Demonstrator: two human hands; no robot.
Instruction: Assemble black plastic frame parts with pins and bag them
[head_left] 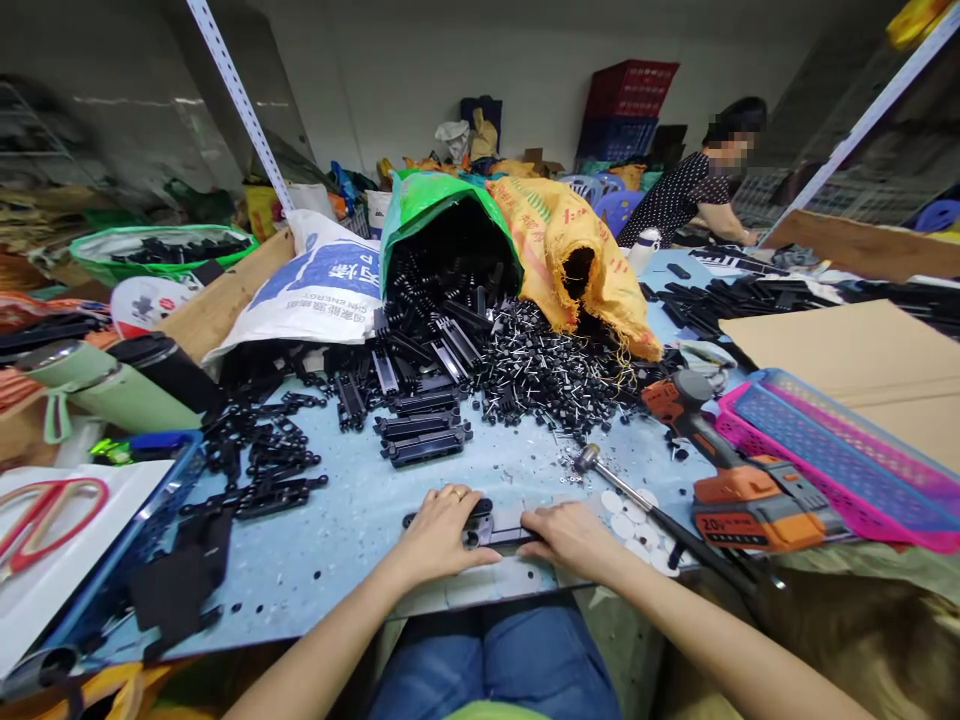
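Observation:
A long black plastic part (508, 522) lies at the table's front edge, over a pale plate (480, 594). My left hand (444, 535) is closed over its left end, thumb along the near side. At the other end, my right hand (571, 540) grips it with fingers bent. My palms and fingers hide much of the part. Beyond my hands, finished-looking black bars (427, 447) lie side by side. To the left is a pile of small black link pieces (259, 450). Pins with black heads (551, 365) are heaped further back.
A hammer (637, 500) and an orange cordless drill (739, 490) lie at right, near white discs (626, 520) and a pink basket (840, 470). A green sack (450, 190) spills black parts. Scissors (52, 520) lie left. Another person (686, 200) works behind.

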